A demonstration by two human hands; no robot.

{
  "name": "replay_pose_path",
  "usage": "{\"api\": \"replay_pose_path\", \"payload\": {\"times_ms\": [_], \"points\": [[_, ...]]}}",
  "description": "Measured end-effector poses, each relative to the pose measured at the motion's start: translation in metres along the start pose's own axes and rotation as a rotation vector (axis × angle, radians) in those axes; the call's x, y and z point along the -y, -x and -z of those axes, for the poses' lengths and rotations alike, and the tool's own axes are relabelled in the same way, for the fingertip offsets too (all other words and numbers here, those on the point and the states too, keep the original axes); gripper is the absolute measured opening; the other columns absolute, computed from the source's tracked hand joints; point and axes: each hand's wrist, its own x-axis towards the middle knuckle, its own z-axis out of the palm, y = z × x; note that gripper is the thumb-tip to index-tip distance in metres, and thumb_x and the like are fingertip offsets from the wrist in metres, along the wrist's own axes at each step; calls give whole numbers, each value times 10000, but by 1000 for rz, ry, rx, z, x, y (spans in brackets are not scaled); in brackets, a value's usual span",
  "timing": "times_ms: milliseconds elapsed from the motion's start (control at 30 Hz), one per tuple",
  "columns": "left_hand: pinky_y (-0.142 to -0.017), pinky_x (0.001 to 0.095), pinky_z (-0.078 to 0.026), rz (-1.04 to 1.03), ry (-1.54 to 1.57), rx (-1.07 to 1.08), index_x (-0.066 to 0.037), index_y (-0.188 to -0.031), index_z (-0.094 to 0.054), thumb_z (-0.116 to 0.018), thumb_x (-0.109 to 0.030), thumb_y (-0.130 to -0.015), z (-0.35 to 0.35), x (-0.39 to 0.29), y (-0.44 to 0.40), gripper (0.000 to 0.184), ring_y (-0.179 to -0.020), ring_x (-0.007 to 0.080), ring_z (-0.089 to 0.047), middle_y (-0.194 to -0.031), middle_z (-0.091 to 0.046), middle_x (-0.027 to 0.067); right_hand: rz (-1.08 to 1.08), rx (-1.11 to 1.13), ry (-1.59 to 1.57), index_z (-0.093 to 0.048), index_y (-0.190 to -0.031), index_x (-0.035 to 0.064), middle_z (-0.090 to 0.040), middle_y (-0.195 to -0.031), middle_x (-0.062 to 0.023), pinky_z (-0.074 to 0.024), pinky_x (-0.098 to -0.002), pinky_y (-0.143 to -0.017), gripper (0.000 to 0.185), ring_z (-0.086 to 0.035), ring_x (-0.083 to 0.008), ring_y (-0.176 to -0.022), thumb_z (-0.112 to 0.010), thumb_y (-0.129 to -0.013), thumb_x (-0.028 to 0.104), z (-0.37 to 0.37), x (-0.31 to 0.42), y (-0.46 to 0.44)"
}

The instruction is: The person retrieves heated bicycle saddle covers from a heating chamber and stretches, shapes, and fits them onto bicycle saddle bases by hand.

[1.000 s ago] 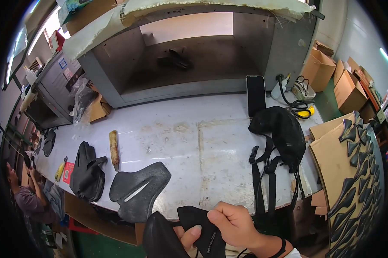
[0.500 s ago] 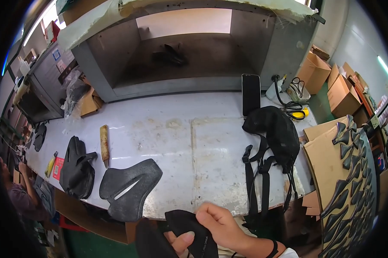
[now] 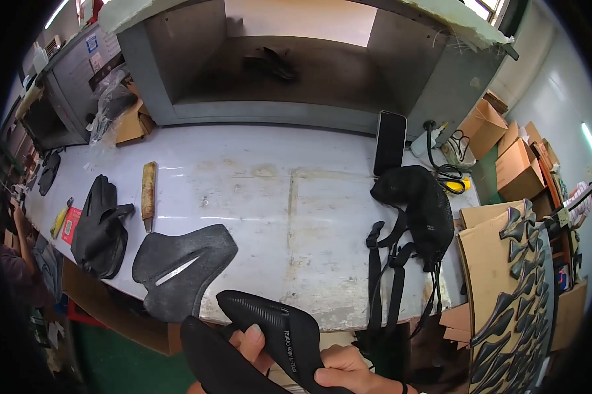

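And there's the pale lettering on the saddle: "Alloy Orbital", with what looks like "KP02-Ti" just ahead of it! Over left, the red card's white square and the cabinet's blue sticker are too small to read.

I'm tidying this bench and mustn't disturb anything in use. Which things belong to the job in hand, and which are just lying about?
In the job:
black cover with lettering, held by left hand and right hand
perhaps the slit pad

Seemingly lying about:
phone
black bag
tool with a worn handle
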Motion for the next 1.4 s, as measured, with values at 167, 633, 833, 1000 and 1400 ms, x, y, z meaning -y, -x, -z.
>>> {"api": "replay_pose_path", "payload": {"times_ms": [167, 633, 833, 1000, 1400], "points": [[-885, 307, -443, -143, 331, 444, 6, -1196, -584, -603, -233, -945, -8, 9, -5, 346, -1005, 159, -561, -1050, -636, 72, 80, 48, -184, -660, -973, -39, -663, -866, -112, -484, -277, -643, 238, -618, -125, -718, -567, -964, 180, -7, 3, -1], [-895, 316, -449, -452, 223, 99, 51, -1185, -546, -564, -75, -932, -19, 0, -8, 283, -990, 175, -594, -1062, -649, 117, 243, -275, 164, -546, -1014, -34, -599, -1117, -172, -450, -244, -788, 143, -560, -137, -982, -604, -907, 40, -3, 2, -14], [-848, 250, -446, -488, 134, 12, 34, -1207, -533, -561, -56, -945, -24, 6, 5, 278, -894, 122, -584, -959, -663, 86, 159, -384, 582, -554, -823, -24, -651, -967, -144, -478, -232, -658, 215, -600, -87, -782, -764, -792, 6, -12, 8, -23], [-600, 221, -490, -435, 75, 42, 35, -1234, -506, -507, -94, -973, -28, 2, 15, 292, -668, 104, -601, -939, -671, 109, 369, -435, 574, -559, -959, -33, -667, -798, -95, -477, -228, -572, 269, -586, -64, -652, -767, -792, 4, -1, -22, -22], [-746, 285, -469, -386, 549, 149, -2, -1320, -458, -519, -159, -974, -38, -4, 16, 386, -891, 164, -598, -1067, -650, 125, 264, -516, -27, -399, -1272, 3, -636, -748, -79, -475, -217, -622, 532, -612, -78, -699, -685, -829, -69, -18, 2, -15]]}}
